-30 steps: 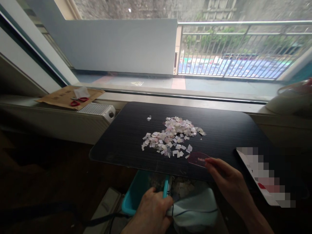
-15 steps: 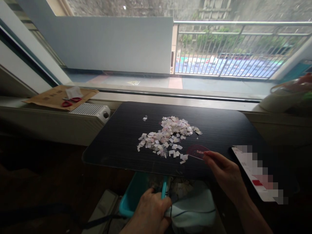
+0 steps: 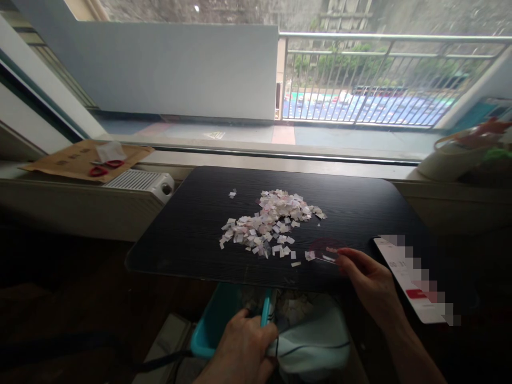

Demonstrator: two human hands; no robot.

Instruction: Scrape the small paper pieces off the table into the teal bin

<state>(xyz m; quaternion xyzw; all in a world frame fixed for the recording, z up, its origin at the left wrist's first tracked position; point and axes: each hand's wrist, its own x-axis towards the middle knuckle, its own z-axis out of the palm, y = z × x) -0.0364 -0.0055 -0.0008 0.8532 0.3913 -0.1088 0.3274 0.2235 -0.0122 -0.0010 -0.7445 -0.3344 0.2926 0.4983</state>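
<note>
My right hand [image 3: 366, 274] pinches the edge of a thin, clear pinkish plastic disc [image 3: 323, 246] low over the front right of the black table [image 3: 344, 213]. A small paper scrap [image 3: 310, 256] lies at the disc's left edge; I cannot tell whether it is on or under it. Left of the disc spreads a heap of small pale paper scraps [image 3: 272, 216]. Below the table's front edge, my left hand [image 3: 246, 344] is closed around the rim of a teal bin [image 3: 206, 328]. Its fingertips are partly hidden.
A phone [image 3: 412, 293], partly pixelated, lies on the right of the table. A whitish bag [image 3: 316, 341] with paper pieces hangs beside the bin. Red-handled scissors [image 3: 106, 167] rest on a brown envelope [image 3: 72, 160] at left, near a radiator [image 3: 140, 181]. A window lies beyond.
The view has shifted slightly. A scrap near the table's front has moved right along with the disc's edge, away from the heap. My left hand stays on the bin's rim.
</note>
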